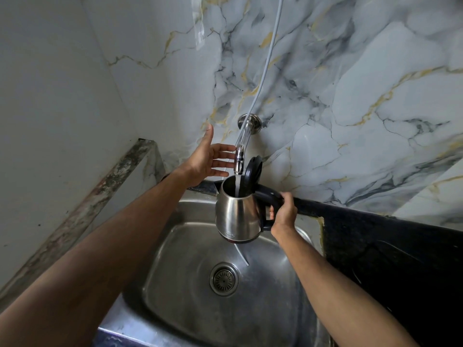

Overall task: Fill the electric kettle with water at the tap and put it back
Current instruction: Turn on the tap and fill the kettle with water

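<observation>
The electric kettle (238,214) hangs upright over the steel sink (190,284), its black handle (271,201) pointing right and its black lid (253,171) hinged open and standing up. Its brushed-steel body tapers toward the mouth. A stream of water (237,185) falls into it from the chrome tap (239,159). The right hand (284,211) is wrapped around the handle. The left hand (206,159) is spread open beside the tap, gripping nothing. Marble-patterned wall (350,96) stands behind.
</observation>
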Motion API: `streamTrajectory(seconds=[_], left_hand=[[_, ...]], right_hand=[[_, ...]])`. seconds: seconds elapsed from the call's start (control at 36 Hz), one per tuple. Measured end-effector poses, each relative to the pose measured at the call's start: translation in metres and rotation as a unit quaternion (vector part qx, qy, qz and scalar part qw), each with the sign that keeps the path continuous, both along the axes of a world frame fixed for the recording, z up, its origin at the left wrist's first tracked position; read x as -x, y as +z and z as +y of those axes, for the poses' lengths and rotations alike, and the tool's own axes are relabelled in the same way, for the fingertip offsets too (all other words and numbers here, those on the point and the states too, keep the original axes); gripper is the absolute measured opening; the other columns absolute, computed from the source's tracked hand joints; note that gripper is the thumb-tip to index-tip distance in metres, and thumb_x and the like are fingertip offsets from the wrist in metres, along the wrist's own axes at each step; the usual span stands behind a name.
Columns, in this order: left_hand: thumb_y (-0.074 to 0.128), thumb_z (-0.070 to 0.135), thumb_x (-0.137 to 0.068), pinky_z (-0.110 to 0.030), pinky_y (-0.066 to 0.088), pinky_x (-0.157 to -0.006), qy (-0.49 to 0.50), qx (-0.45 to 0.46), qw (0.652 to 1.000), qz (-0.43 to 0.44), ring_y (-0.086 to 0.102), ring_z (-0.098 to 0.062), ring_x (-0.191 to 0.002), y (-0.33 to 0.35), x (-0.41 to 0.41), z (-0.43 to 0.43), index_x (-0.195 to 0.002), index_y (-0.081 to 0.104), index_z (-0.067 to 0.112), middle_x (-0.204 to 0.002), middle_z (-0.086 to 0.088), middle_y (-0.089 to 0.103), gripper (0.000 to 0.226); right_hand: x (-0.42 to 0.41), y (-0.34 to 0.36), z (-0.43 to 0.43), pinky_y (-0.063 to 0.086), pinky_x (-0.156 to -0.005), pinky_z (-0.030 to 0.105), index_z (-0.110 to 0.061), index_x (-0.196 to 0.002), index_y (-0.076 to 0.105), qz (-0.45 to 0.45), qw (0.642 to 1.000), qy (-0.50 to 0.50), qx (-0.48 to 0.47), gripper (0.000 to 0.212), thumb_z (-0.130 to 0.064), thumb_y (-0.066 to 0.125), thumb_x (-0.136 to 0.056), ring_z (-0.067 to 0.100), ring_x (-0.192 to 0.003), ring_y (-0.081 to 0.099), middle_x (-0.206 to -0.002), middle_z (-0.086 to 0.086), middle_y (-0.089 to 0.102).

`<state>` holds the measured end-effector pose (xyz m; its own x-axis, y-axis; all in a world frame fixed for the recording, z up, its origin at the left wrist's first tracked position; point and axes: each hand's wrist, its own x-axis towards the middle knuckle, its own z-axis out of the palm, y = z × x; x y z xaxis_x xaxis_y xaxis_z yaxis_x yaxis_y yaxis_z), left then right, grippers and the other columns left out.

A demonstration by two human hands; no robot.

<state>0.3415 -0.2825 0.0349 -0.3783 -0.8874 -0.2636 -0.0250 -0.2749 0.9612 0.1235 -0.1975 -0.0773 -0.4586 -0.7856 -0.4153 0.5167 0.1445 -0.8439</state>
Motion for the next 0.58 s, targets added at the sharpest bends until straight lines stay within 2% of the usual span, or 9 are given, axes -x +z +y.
streamTrajectory(seconds=[0.08, 0.17, 0.25, 0.36, 0.5, 0.58], left_hand=[[0.043, 0.076, -0.084, -0.036, 0.057, -0.076, -0.006, 0.011, 1.000, -0.015, 0.070, -0.023, -0.100, 0.000, 0.002, 0.001, -0.113, 0.071, 0.018, -0.108, -0.006, 0.074, 0.070], [0.069, 0.037, -0.086, -0.034, 0.057, -0.076, -0.008, 0.047, 0.998, -0.048, 0.071, -0.018, -0.097, -0.002, 0.005, 0.003, -0.112, 0.069, 0.020, -0.100, -0.001, 0.076, 0.031], [0.071, 0.011, -0.089, -0.033, 0.057, -0.080, -0.011, 0.073, 0.994, -0.076, 0.070, -0.015, -0.090, -0.002, 0.008, 0.005, -0.115, 0.065, 0.015, -0.098, -0.003, 0.074, 0.027], [0.071, 0.004, -0.088, -0.040, 0.053, -0.084, -0.015, 0.114, 0.983, -0.146, 0.065, -0.019, -0.090, 0.002, 0.017, 0.008, -0.118, 0.059, 0.006, -0.101, -0.010, 0.070, 0.032], [0.072, 0.004, -0.087, -0.028, 0.045, -0.070, 0.000, 0.151, 0.971, -0.185, 0.059, -0.015, -0.073, 0.002, 0.029, 0.009, -0.110, 0.056, 0.006, -0.085, -0.005, 0.065, 0.029], [0.077, 0.011, -0.084, -0.030, 0.044, -0.074, 0.011, 0.170, 0.963, -0.210, 0.061, -0.017, -0.076, -0.002, 0.031, 0.007, -0.106, 0.058, 0.010, -0.087, -0.008, 0.067, 0.029]], right_hand=[[0.000, 0.001, 0.000, 0.029, -0.036, 0.019, -0.017, -0.058, 0.062, 0.000, 1.000, -0.004, -0.001, 0.024, -0.027, 0.058, -0.080, 0.008, -0.037, 0.044, -0.043, -0.004, 0.052], [0.001, 0.001, 0.000, 0.028, -0.036, 0.019, -0.016, -0.059, 0.061, 0.002, 1.000, -0.002, 0.000, 0.024, -0.026, 0.058, -0.081, 0.009, -0.037, 0.043, -0.042, -0.003, 0.051], [0.001, 0.001, 0.001, 0.028, -0.035, 0.019, -0.014, -0.063, 0.061, -0.002, 1.000, -0.003, 0.000, 0.023, -0.026, 0.057, -0.081, 0.009, -0.037, 0.043, -0.043, -0.003, 0.051], [0.002, 0.001, 0.002, 0.029, -0.035, 0.019, -0.014, -0.064, 0.062, -0.001, 1.000, 0.001, -0.002, 0.022, -0.026, 0.058, -0.081, 0.009, -0.036, 0.043, -0.042, -0.003, 0.050], [0.004, 0.002, 0.001, 0.028, -0.036, 0.020, -0.014, -0.063, 0.061, -0.002, 1.000, -0.001, -0.001, 0.023, -0.027, 0.057, -0.081, 0.010, -0.036, 0.042, -0.042, -0.003, 0.049], [0.004, 0.001, 0.001, 0.026, -0.036, 0.020, -0.013, -0.060, 0.060, -0.003, 1.000, -0.001, 0.000, 0.025, -0.028, 0.057, -0.080, 0.012, -0.035, 0.039, -0.040, -0.002, 0.048]])
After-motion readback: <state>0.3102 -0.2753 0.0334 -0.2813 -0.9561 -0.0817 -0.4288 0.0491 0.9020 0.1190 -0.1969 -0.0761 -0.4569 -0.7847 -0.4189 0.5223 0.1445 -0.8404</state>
